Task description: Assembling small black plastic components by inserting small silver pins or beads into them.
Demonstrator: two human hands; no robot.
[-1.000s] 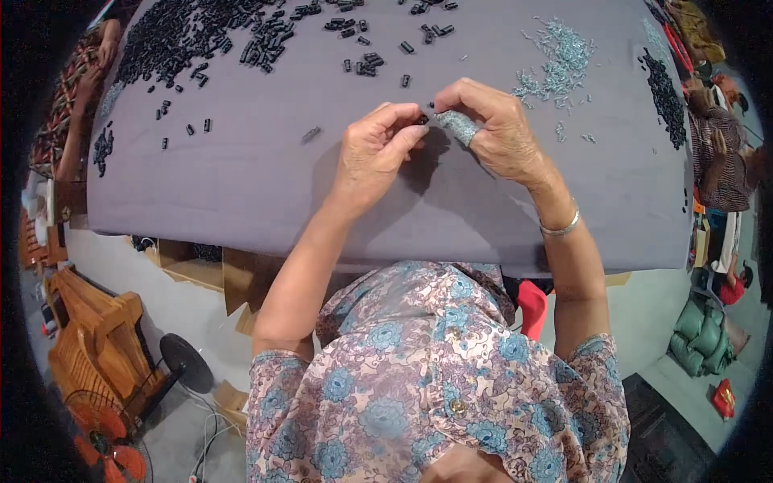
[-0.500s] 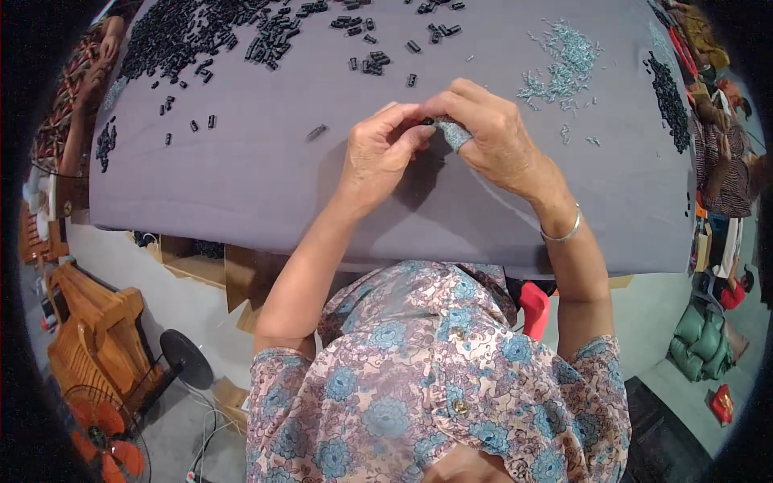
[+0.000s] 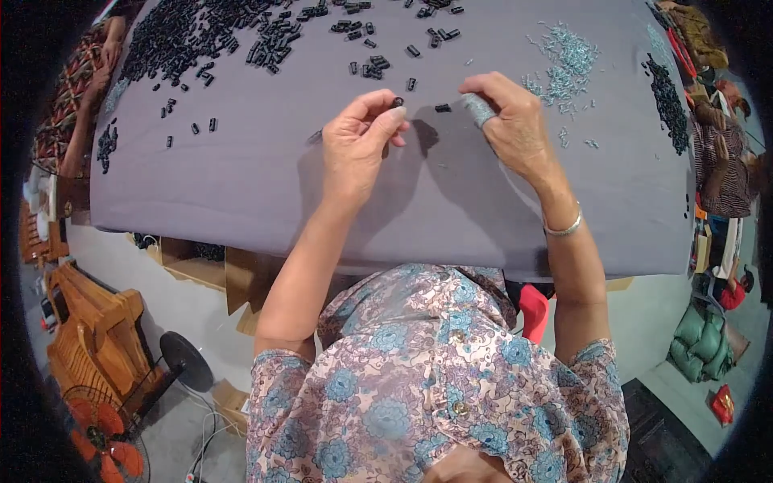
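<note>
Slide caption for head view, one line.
Left hand pinching a small dark piece, right hand apart, over a grey cloth-covered table strewn with small black cylinders and pale blue slivers.

Pieces (image 3: 443,108) are black, slivers (image 3: 573,59) pale blue-green, cloth (image 3: 241,177) greyish-purple, the shirt (image 3: 386,419) blue-flowered.

Left hand (image 3: 354,145) pinches small black piece (image 3: 398,102) at twelve o'clock; loose cylinder (image 3: 443,108) at one; parted-fingered right hand (image 3: 517,129) toward two.
</note>
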